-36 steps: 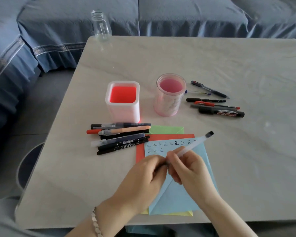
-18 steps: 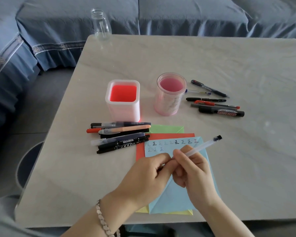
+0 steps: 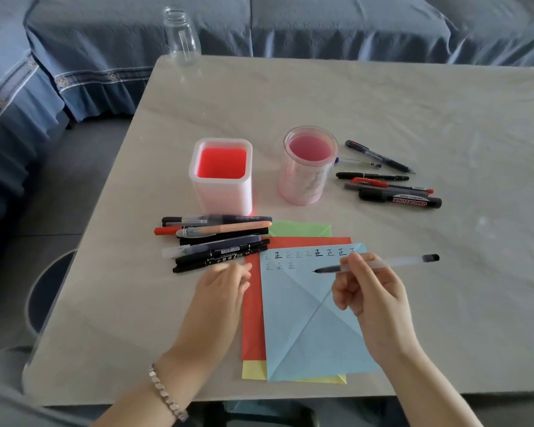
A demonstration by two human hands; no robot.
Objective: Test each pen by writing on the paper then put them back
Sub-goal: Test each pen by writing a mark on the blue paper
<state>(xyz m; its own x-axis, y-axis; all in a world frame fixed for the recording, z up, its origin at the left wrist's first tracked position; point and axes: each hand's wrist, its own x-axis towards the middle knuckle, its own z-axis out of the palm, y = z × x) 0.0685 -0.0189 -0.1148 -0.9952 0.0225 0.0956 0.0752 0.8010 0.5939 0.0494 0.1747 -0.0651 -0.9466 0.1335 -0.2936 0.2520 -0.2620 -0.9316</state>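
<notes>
Frosted plastic pen (image 3: 379, 264), uncapped, pinched in my right hand (image 3: 373, 300), tip poised over the pale blue paper sheet (image 3: 305, 318) for its test mark. Left hand (image 3: 222, 291) fingers loosely curled; I cannot tell whether they hold anything.

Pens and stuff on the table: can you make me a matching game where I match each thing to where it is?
Things
1. whiteboard marker
2. clear pen
3. glass bottle
4. blue paper

Places
A. at the far corner of the table
B. in the right hand
C. lying on top of the red sheet
D. to the right of the round pink cup

Pairs: 1-D, 2-B, 3-A, 4-C
</notes>
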